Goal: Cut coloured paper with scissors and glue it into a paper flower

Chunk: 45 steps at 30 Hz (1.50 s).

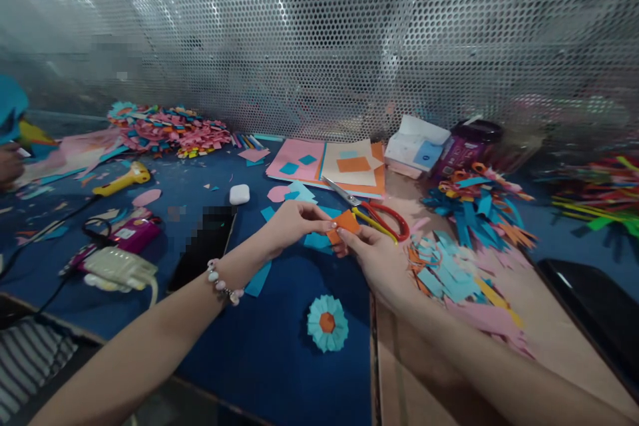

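Between my two hands is a small piece of orange paper (345,222), raised over the blue tabletop (279,353). My left hand (295,225), with a beaded bracelet on its wrist, pinches the paper's left edge. The fingers of my right hand (375,254) are closed on its right side. Just beyond them lie red-handled scissors (392,213), blades pointing to the far left. Nearer to me rests a light-blue paper flower (339,336) with an orange centre. Blue paper pieces (318,241) lie under and behind my hands.
Coloured sheets (299,153) lie at the back before a perforated metal screen (319,33). Paper scraps (452,273) and a strip bundle (474,206) are at right. At left are a phone (204,246), a yellow glue gun (124,180), a power strip (120,269) and another person's hand (8,163).
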Motion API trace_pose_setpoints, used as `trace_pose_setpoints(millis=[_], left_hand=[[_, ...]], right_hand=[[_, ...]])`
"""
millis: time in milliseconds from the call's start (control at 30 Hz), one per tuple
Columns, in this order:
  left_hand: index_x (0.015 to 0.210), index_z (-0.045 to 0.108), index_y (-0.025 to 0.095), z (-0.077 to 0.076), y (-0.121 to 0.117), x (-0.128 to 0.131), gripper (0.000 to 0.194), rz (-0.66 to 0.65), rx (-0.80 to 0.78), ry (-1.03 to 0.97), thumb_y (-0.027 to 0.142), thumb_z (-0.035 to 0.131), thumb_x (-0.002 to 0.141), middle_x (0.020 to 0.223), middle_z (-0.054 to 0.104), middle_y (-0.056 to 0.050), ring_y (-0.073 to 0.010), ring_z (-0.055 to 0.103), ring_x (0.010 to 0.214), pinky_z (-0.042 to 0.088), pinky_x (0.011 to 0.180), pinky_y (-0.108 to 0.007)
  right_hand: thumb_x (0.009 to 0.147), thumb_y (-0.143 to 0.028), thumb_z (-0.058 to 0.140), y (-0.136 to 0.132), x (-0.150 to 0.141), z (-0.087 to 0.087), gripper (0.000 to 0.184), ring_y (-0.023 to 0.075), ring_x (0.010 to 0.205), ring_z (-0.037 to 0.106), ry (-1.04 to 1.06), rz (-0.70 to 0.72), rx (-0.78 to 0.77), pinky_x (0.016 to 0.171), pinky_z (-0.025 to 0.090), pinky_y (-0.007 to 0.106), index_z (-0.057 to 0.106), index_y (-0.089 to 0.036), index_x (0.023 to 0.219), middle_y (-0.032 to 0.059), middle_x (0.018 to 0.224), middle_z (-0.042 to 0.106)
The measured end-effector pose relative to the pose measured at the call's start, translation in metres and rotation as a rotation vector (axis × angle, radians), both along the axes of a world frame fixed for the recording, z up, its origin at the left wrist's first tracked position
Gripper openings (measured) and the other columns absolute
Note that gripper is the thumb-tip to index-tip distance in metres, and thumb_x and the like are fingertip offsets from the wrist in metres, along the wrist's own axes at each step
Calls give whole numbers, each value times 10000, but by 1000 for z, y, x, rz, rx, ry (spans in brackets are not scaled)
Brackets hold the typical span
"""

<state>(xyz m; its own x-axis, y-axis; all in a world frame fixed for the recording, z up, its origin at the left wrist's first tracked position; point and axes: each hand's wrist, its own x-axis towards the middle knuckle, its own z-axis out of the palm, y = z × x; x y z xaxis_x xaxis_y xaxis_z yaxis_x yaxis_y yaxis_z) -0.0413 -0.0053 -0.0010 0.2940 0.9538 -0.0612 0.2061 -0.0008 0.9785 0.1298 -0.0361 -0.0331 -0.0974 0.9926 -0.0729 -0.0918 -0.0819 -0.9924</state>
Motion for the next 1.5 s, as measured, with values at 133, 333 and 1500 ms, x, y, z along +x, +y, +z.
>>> trace_pose_setpoints(millis=[133,333,1500], left_hand=[[715,703,140,5,0,-2,198,-6,26,57,316,747,633,704,678,-45,-130,599,680,468,685,-267],[723,700,132,7,1,-6,227,-40,24,84,345,734,651,706,671,-58,-133,595,678,464,683,-275],[822,681,140,11,4,-14,305,-139,-85,105,402,703,667,793,677,-79,-128,604,672,453,577,-228]], right_hand=[[665,-422,741,3,1,-8,300,155,661,641,185,63,-32,689,532,306,688,-143,761,40,716,690],[720,-407,704,4,2,-12,294,156,686,644,309,96,-13,721,532,321,724,-125,802,67,759,706],[672,-461,726,6,2,-10,343,97,493,550,200,71,-13,450,561,266,587,-148,679,-3,599,594]])
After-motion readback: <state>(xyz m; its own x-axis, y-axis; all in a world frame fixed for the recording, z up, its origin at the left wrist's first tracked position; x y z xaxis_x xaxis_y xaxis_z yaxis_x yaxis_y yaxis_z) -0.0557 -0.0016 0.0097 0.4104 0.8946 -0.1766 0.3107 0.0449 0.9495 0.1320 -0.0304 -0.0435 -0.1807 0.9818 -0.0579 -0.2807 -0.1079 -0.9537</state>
